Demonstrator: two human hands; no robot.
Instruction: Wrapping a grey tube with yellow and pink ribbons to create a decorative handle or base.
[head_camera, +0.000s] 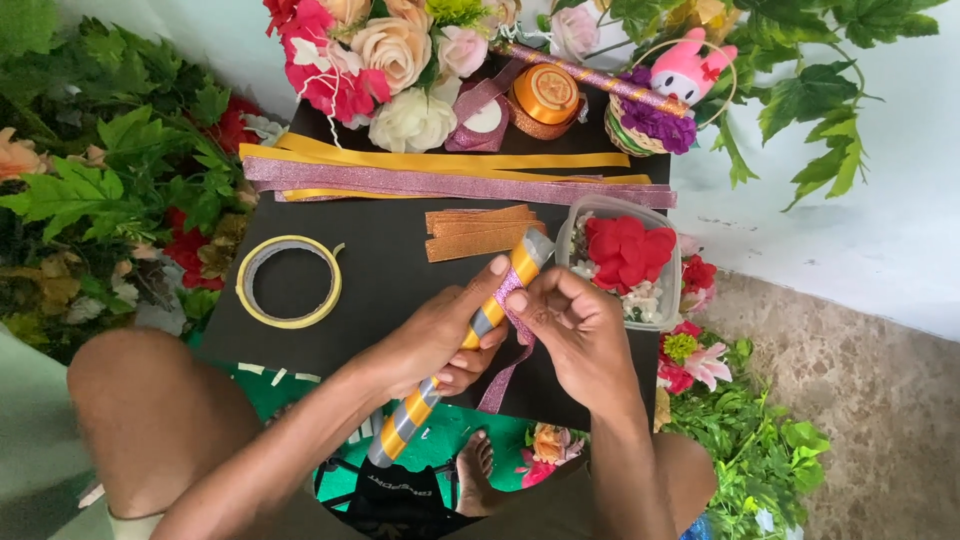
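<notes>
My left hand (440, 335) grips a stick (470, 335) wrapped in gold and silver bands, holding it slantwise over a black board (380, 270). My right hand (565, 325) pinches a pink glitter ribbon (510, 355) against the stick near its upper end; the ribbon's loose tail hangs down below the hands. Both hands touch the stick close together.
A yellow tape roll (288, 282) lies left on the board. Long gold and pink glitter strips (450, 175) and short copper strips (480, 232) lie farther back. A clear tub of fabric flowers (625, 255) stands right. Ribbon spools (545, 95), artificial flowers and leaves ring the board.
</notes>
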